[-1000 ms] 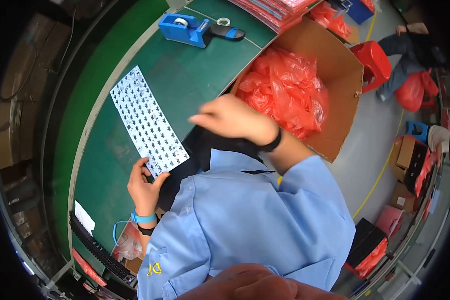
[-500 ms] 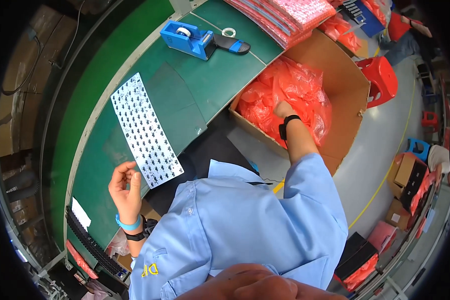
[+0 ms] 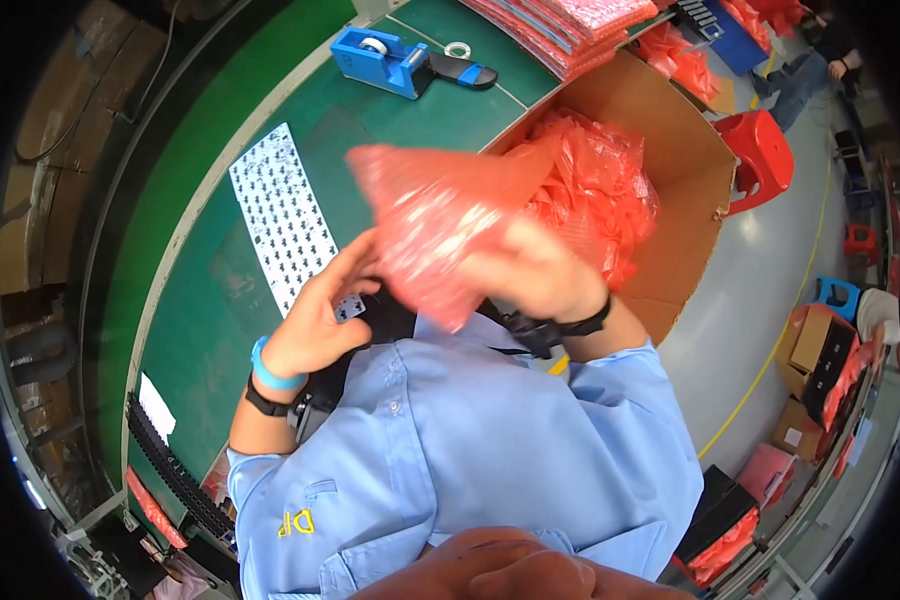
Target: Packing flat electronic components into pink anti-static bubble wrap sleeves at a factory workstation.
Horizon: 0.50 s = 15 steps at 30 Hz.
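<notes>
My right hand [image 3: 542, 268], blurred by motion, grips a red translucent plastic bag [image 3: 435, 225] in front of my chest. My left hand [image 3: 322, 315] is beside the bag's left edge, thumb spread away from the fingers; its fingertips are close to the plastic, and whether they touch it is hard to see. Behind that hand a long white panel [image 3: 275, 200] with rows of small black marks lies on the green table [image 3: 195, 300]. The panel's near end is partly covered by my fingers.
An open cardboard box [image 3: 695, 205] full of red plastic bags [image 3: 605, 190] stands right of the table. On the table's far part are a blue tape dispenser [image 3: 378, 62], a tape roll [image 3: 457, 50] and a stack of red wrapped sheets [image 3: 580, 30]. A red stool [image 3: 755, 155] is beyond the box.
My right hand has come out of the box to the left, bringing a red plastic bag over the table's edge. The left hand has moved up and right toward the bag.
</notes>
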Each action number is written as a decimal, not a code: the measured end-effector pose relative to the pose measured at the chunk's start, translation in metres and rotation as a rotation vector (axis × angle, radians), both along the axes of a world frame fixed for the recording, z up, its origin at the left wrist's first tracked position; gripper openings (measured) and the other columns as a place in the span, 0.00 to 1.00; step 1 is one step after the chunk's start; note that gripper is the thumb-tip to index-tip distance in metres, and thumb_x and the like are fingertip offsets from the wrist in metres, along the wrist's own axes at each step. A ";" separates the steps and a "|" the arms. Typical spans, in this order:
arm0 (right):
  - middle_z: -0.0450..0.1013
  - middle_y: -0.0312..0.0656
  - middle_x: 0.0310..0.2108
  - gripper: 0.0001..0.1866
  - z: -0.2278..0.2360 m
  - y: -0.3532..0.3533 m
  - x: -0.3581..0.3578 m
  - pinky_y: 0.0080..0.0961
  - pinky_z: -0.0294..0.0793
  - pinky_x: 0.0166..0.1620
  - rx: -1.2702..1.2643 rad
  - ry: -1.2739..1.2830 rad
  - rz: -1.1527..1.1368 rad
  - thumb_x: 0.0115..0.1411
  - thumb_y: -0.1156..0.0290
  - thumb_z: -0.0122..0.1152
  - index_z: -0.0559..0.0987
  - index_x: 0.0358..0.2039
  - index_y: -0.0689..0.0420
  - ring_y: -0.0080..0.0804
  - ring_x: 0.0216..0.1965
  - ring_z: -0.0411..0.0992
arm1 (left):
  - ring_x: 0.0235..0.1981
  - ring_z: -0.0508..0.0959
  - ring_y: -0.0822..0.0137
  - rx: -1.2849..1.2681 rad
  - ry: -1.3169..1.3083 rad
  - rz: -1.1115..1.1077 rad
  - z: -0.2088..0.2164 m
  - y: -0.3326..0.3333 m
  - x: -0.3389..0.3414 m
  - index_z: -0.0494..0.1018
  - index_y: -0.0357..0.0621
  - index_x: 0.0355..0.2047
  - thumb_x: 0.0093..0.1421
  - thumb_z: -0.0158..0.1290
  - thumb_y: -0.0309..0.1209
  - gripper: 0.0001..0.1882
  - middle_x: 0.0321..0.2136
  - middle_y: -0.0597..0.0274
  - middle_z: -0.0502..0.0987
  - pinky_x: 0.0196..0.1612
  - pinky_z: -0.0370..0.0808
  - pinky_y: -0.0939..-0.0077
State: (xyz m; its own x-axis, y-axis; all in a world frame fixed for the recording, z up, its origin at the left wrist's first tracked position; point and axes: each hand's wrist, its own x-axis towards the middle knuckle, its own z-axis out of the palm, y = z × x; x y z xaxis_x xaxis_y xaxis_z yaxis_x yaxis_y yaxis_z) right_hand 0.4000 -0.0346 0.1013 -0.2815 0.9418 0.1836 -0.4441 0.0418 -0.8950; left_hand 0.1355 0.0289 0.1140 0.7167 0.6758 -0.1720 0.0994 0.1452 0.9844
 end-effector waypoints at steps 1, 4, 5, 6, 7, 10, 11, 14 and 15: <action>0.74 0.41 0.49 0.18 0.004 0.007 -0.020 0.29 0.72 0.52 0.167 -0.260 0.104 0.64 0.70 0.57 0.73 0.54 0.60 0.32 0.50 0.73 | 0.46 0.78 0.68 -0.108 -0.150 0.063 -0.006 0.000 -0.004 0.71 0.34 0.54 0.59 0.59 0.29 0.23 0.47 0.56 0.78 0.50 0.74 0.74; 0.73 0.48 0.50 0.24 -0.028 0.001 -0.084 0.30 0.73 0.51 0.661 -0.900 -0.135 0.58 0.64 0.66 0.75 0.54 0.56 0.37 0.49 0.74 | 0.48 0.77 0.66 -0.124 -0.148 0.149 -0.006 -0.001 -0.016 0.69 0.33 0.56 0.58 0.60 0.34 0.28 0.50 0.56 0.76 0.52 0.73 0.71; 0.73 0.48 0.50 0.24 -0.035 0.004 -0.091 0.30 0.73 0.51 0.669 -0.897 -0.135 0.58 0.64 0.66 0.75 0.54 0.56 0.37 0.49 0.74 | 0.49 0.77 0.65 -0.044 -0.024 0.226 -0.005 -0.003 -0.032 0.67 0.33 0.57 0.58 0.61 0.37 0.31 0.52 0.55 0.75 0.53 0.73 0.69; 0.73 0.48 0.50 0.25 -0.039 0.006 -0.098 0.30 0.74 0.50 0.559 -0.791 0.047 0.57 0.61 0.67 0.75 0.54 0.57 0.36 0.48 0.75 | 0.50 0.76 0.64 0.034 0.100 0.302 -0.005 -0.005 -0.048 0.66 0.33 0.58 0.57 0.61 0.40 0.33 0.53 0.54 0.74 0.54 0.72 0.68; 0.73 0.48 0.50 0.27 -0.043 0.010 -0.105 0.29 0.75 0.49 0.453 -0.682 0.239 0.56 0.59 0.69 0.76 0.53 0.58 0.36 0.47 0.75 | 0.50 0.76 0.64 0.041 0.098 0.319 -0.011 -0.011 -0.067 0.66 0.33 0.58 0.57 0.61 0.40 0.33 0.53 0.54 0.74 0.54 0.72 0.68; 0.73 0.49 0.51 0.31 -0.070 0.020 -0.099 0.29 0.76 0.47 0.219 -0.379 0.491 0.53 0.55 0.72 0.76 0.52 0.61 0.36 0.47 0.75 | 0.51 0.76 0.60 0.120 -0.271 0.554 -0.020 -0.036 -0.119 0.66 0.33 0.58 0.56 0.61 0.39 0.33 0.53 0.52 0.74 0.55 0.72 0.65; 0.73 0.50 0.52 0.33 -0.081 0.021 -0.086 0.29 0.76 0.46 0.089 -0.178 0.561 0.51 0.53 0.73 0.76 0.52 0.62 0.36 0.47 0.75 | 0.51 0.76 0.59 0.122 -0.389 0.659 -0.018 -0.048 -0.133 0.66 0.32 0.57 0.57 0.61 0.37 0.32 0.51 0.52 0.75 0.55 0.73 0.65; 0.76 0.51 0.46 0.34 -0.067 0.009 -0.049 0.26 0.78 0.42 -0.176 0.194 0.488 0.50 0.54 0.74 0.76 0.49 0.66 0.34 0.43 0.77 | 0.50 0.77 0.58 0.648 0.123 1.178 -0.038 -0.063 -0.202 0.71 0.31 0.50 0.53 0.62 0.42 0.31 0.47 0.53 0.77 0.53 0.74 0.67; 0.77 0.50 0.42 0.32 -0.069 0.005 -0.029 0.25 0.78 0.40 -0.224 0.185 0.463 0.51 0.55 0.74 0.76 0.48 0.66 0.33 0.39 0.78 | 0.50 0.77 0.58 1.028 0.636 1.159 -0.037 -0.068 -0.229 0.72 0.32 0.49 0.52 0.61 0.44 0.31 0.47 0.53 0.77 0.52 0.74 0.68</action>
State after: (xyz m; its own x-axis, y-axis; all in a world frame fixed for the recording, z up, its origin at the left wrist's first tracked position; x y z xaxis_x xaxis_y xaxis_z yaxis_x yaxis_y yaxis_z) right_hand 0.3710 -0.0295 0.0325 -0.6578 0.7491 0.0781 -0.5216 -0.3783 -0.7648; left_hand -0.0937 -0.0390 0.0770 -0.2134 0.7705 0.6007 0.8017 -0.2132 0.5583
